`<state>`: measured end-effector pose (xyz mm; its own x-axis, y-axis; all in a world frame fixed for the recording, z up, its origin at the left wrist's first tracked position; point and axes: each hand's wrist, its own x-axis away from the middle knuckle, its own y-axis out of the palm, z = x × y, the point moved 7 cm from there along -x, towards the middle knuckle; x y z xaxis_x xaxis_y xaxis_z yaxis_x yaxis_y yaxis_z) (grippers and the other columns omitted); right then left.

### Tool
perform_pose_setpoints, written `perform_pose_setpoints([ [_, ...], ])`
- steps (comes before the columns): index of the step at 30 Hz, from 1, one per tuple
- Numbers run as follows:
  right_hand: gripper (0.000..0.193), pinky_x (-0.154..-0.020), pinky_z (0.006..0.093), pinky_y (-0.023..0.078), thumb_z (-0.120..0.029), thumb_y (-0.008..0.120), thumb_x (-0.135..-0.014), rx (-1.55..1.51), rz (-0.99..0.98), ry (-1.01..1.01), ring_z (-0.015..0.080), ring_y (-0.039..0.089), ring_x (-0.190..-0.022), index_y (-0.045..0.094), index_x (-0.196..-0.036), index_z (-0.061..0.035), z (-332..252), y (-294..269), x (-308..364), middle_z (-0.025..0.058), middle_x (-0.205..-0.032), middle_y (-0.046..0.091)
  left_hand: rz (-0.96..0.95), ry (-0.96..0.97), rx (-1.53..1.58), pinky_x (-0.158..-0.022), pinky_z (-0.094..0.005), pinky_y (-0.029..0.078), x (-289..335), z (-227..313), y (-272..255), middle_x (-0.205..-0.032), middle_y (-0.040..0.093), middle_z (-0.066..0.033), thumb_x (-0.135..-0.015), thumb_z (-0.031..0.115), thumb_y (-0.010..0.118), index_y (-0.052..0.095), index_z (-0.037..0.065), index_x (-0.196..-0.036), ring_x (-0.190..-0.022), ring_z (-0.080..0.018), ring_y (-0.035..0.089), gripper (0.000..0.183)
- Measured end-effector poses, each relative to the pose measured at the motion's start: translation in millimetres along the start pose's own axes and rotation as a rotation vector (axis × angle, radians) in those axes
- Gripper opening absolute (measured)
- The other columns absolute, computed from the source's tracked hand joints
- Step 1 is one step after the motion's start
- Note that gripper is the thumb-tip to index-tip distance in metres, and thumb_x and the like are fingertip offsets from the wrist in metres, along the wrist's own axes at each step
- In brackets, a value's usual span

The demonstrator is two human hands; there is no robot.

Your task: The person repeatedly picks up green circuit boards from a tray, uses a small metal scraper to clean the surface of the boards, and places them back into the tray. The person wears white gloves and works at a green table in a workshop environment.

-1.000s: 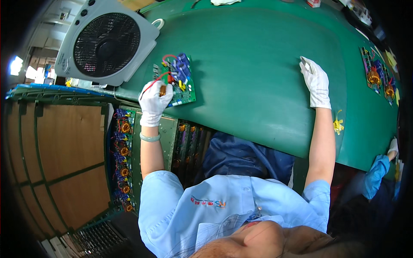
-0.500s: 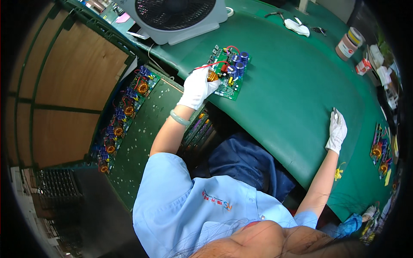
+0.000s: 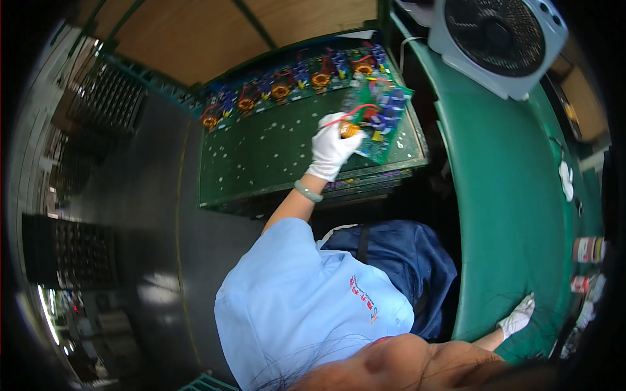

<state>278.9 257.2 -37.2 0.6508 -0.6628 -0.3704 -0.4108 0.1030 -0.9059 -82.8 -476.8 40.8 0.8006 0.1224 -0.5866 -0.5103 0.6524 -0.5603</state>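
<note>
In a white glove, my left hand (image 3: 331, 148) grips a green circuit board (image 3: 389, 124) by its left edge, near a copper-wound coil (image 3: 349, 130). The board carries dark blue capacitors and a red wire, and is slightly blurred. It is held over the right end of a dark green speckled shelf top (image 3: 274, 140). My right hand (image 3: 518, 317), also gloved, is low over the green table (image 3: 499, 215) at the right. Its fingers are closed together at the tips; what they hold, if anything, is too small to make out.
A row of similar circuit boards (image 3: 282, 90) stands along the shelf's back edge. More boards are stacked beneath its top. A grey box fan (image 3: 499, 39) is on the table's far end. Jars (image 3: 588, 249) and a white cloth (image 3: 566, 180) lie along the table's right side.
My left hand has carried the circuit board left from the table to over the shelf. The view has turned left with my body. My right hand remains at the table.
</note>
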Motion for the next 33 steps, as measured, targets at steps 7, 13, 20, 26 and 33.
perform_pose_setpoints([
  [7,0.042,-0.095,0.0341,0.048,-0.032,0.053,-0.100,0.100,0.021,-0.143,0.0305,0.062,-0.110,0.062,-0.124,0.0001,-5.9,0.8,-10.7,0.0182,-0.122,0.065,0.445,-0.564,-0.264,-0.076,-0.0389,0.053,76.1,-167.6,-138.8,-0.089,0.069,-0.0115,-0.067,0.026,0.086,0.065,0.007,-0.096,-0.080,-0.0294,0.068,0.041],
  [13,0.041,-0.093,0.0349,0.049,-0.032,0.052,-0.100,0.161,0.071,-0.229,0.0314,0.063,-0.106,0.063,-0.123,0.0004,48.1,21.6,-37.2,0.0189,-0.119,0.066,0.639,-0.995,-0.597,-0.076,-0.0426,0.054,136.1,-260.1,-180.0,-0.107,0.064,-0.0204,-0.072,0.040,0.081,0.064,0.005,-0.101,-0.089,-0.0355,0.066,0.049],
  [20,0.039,-0.089,0.0349,0.050,-0.032,0.049,-0.101,0.391,-0.009,-0.273,0.0328,0.063,-0.102,0.064,-0.120,-0.0006,-12.7,14.8,-7.5,0.0196,-0.113,0.067,0.718,-1.193,-0.214,-0.074,-0.0428,0.058,121.2,-303.7,-183.7,-0.120,0.051,-0.0217,-0.072,0.052,0.082,0.057,0.005,-0.120,-0.090,-0.0347,0.064,0.071],
  [26,0.041,-0.086,0.0365,0.050,-0.034,0.054,-0.099,0.193,0.089,-0.270,0.0332,0.065,-0.095,0.065,-0.116,0.0016,31.8,20.3,-10.6,0.0208,-0.108,0.068,0.901,-1.255,-0.214,-0.073,-0.0444,0.059,96.2,-332.0,-176.5,-0.113,0.056,-0.0216,-0.072,0.054,0.081,0.061,0.003,-0.112,-0.093,-0.0322,0.064,0.067],
  [33,0.041,-0.083,0.0375,0.050,-0.034,0.053,-0.099,0.216,-0.017,-0.030,0.0344,0.064,-0.091,0.065,-0.115,0.0023,-5.5,-3.3,-4.1,0.0205,-0.104,0.069,0.854,-1.290,-0.267,-0.077,-0.0454,0.058,86.9,-393.6,-196.6,-0.105,0.064,-0.0210,-0.074,0.054,0.080,0.066,0.005,-0.106,-0.097,-0.0325,0.064,0.061],
])
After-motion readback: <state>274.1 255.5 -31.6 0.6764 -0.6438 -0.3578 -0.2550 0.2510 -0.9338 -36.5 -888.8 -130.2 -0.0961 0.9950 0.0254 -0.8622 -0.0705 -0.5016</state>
